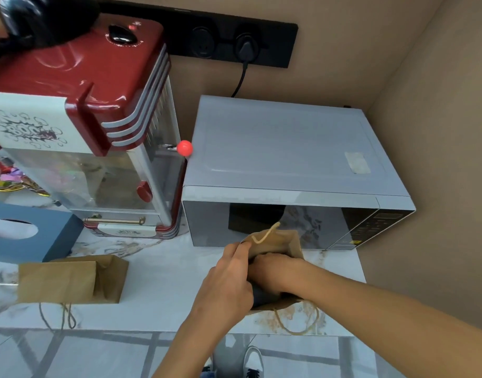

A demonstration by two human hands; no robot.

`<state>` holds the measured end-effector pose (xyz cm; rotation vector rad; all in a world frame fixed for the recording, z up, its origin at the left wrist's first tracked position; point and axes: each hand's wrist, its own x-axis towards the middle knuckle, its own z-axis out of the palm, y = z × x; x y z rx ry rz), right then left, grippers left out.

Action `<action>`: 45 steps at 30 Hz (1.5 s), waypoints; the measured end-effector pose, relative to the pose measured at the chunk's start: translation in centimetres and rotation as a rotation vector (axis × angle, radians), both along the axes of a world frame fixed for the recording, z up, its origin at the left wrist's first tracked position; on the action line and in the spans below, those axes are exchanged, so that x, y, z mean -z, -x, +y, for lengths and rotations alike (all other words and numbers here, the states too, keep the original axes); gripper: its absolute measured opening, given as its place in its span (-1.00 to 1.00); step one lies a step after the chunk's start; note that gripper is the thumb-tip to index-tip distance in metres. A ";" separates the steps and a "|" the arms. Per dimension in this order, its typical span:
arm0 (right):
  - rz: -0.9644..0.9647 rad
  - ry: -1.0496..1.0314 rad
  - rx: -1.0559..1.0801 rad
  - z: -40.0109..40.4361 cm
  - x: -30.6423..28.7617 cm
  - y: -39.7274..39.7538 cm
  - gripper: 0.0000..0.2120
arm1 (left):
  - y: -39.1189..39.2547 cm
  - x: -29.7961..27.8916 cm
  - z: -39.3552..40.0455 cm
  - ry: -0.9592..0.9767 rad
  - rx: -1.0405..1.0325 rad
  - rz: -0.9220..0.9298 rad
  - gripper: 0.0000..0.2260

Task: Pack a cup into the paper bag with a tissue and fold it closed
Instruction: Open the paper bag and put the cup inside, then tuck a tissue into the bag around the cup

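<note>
One marble countertop (163,271), along a tan wall. One grey microwave (289,159) at right, plugged in above. One red popcorn machine (98,110) just left of it, red knob touching the microwave's side. One blue tissue box (43,238) at far left, one tissue showing in its slot. Two paper bags: a spare bag (68,279) lying flat near the tissue box; an open bag (278,241) standing before the microwave door. Two hands. Left hand (229,279) pinches the open bag's near rim, fingers closed on paper. Right hand (275,268) is inside the mouth, curled around a dark object, apparently the cup (264,296), mostly hidden.
</note>
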<state>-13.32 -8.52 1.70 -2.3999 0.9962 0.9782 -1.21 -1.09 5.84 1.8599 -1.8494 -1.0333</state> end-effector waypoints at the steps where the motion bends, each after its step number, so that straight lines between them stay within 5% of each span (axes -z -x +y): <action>1: -0.096 0.029 0.052 -0.1 -0.9 0.2 -0.75 | -0.2 0.1 -0.2 0.007 -0.012 0.004 -0.36; 3: -0.286 0.109 0.142 0.0 -3.2 0.9 -0.87 | -0.6 0.2 -0.7 0.023 -0.045 0.017 -0.43; 12: -1.006 0.333 0.710 2.1 -12.1 6.4 -0.79 | -2.4 -1.6 -1.5 0.121 -0.065 0.123 -0.70; 18: -1.415 0.104 0.759 2.5 -17.7 7.4 -0.71 | -2.2 -8.3 -0.5 0.610 -0.204 0.325 -0.85; 22: -1.644 -0.105 0.655 1.4 -20.4 7.2 -0.69 | -1.0 -11.6 -1.8 0.339 0.017 0.581 -0.59; 31: -1.735 -0.361 0.677 -0.4 -22.2 8.1 -0.70 | -0.4 -12.5 -3.3 0.050 0.108 0.928 -0.73; 35: -1.758 -0.359 0.875 -0.5 -21.5 7.8 -0.76 | 0.5 -13.0 -2.9 0.047 0.003 1.035 -0.83; 38: -1.790 -0.372 1.063 0.5 -19.8 7.8 -0.61 | 1.0 -13.4 -2.5 0.092 -0.145 1.079 -0.86; 42: -1.773 -0.338 1.062 3.1 -17.8 7.2 -0.44 | 1.2 -13.4 -2.4 0.180 -0.295 1.101 -0.83; 45: -1.793 -0.231 1.102 4.2 -16.9 6.8 -0.73 | 1.3 -13.1 -2.3 0.195 -0.323 1.098 -0.84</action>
